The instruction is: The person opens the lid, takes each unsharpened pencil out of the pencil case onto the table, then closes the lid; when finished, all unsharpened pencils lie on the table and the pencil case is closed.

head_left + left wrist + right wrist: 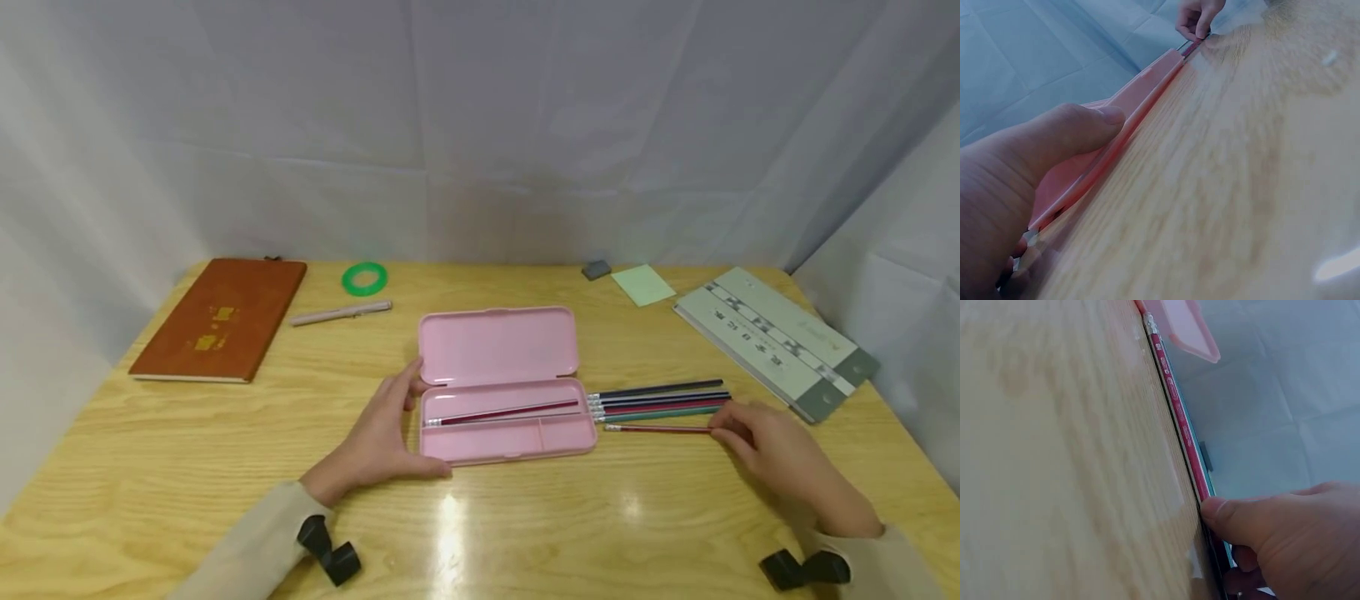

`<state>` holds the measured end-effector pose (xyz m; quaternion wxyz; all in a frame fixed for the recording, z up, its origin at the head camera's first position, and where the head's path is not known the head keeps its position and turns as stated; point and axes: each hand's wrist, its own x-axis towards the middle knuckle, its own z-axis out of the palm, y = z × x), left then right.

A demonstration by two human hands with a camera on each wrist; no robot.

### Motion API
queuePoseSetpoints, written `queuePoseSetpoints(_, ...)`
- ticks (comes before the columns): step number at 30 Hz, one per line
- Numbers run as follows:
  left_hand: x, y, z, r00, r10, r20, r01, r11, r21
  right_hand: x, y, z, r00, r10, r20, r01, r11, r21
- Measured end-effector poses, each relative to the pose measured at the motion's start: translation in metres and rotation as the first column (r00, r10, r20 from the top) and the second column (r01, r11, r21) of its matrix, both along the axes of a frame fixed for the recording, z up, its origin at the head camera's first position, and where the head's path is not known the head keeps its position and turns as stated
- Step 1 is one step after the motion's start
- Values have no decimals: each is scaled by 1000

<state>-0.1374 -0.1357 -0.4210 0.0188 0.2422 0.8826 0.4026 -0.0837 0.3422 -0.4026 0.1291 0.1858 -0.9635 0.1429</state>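
A pink pencil case (pixel 498 346) lies open on the table, its lid laid back. One dark red pencil (pixel 510 412) rests in its long compartment. My left hand (pixel 382 433) holds the case at its left end, thumb along the front corner and fingers by the hinge side; in the left wrist view the thumb (pixel 1094 128) lies against the pink rim. To the right of the case, my right hand (pixel 772 454) pinches the far end of another red pencil (pixel 1179 412), whose eraser end points at the case. Several pencils (pixel 660 402) lie side by side just behind it.
A brown notebook (pixel 225 321) lies at the left, with a pale pen (pixel 341 313) and a green ring (pixel 364 279) beside it. Behind the pencils are a dark eraser (pixel 597 270) and a light green note (pixel 643 285). A grey-green book (pixel 776 342) lies at the right.
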Motion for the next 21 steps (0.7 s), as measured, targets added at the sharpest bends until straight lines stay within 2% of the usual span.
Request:
queuePoseSetpoints(6,0,0,-1,1000,1,5,-1,1000,3,-8,-22,0,999,-21,24,21,1000,8)
queuePoseSetpoints(11,0,-1,0,1000,2,3,-2,1000,7,-21,-64,8,995,15,96,-11,999,-36)
queuePoseSetpoints(17,0,-2,0,1000,4,-7,-4,1000,1,-47,-116,13,986,136,96,-133,990,-42)
queuePoseSetpoints(21,0,-1,1,1000,-3,2,3,1000,-5,-65,-145,13,966,221,136,-221,975,-20)
